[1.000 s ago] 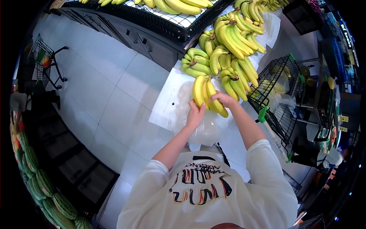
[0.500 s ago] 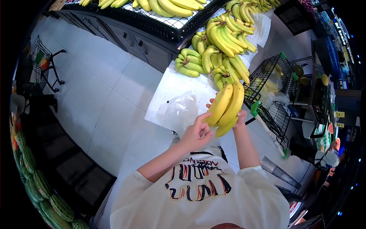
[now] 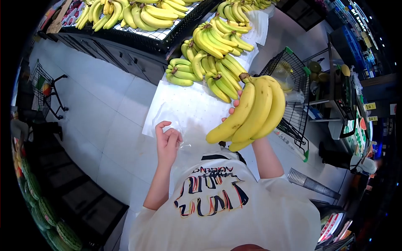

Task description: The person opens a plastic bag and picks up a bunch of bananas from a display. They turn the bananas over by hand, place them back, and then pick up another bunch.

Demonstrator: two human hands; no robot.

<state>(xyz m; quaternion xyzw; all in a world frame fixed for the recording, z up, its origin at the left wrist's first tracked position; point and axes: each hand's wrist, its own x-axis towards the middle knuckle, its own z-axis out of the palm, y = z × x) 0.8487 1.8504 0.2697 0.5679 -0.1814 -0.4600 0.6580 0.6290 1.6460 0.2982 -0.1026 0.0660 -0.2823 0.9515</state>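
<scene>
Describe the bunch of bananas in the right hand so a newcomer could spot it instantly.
Find the white sheet with the piled bananas on its far part. At its near right, the right hand holds up the bunch of bananas, stem end uppermost. It is deeper yellow than the greener piled bananas.

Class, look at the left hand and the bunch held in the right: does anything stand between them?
Only the clear bag, by the left hand, shows in the gap towards the bunch in the right hand.
</scene>
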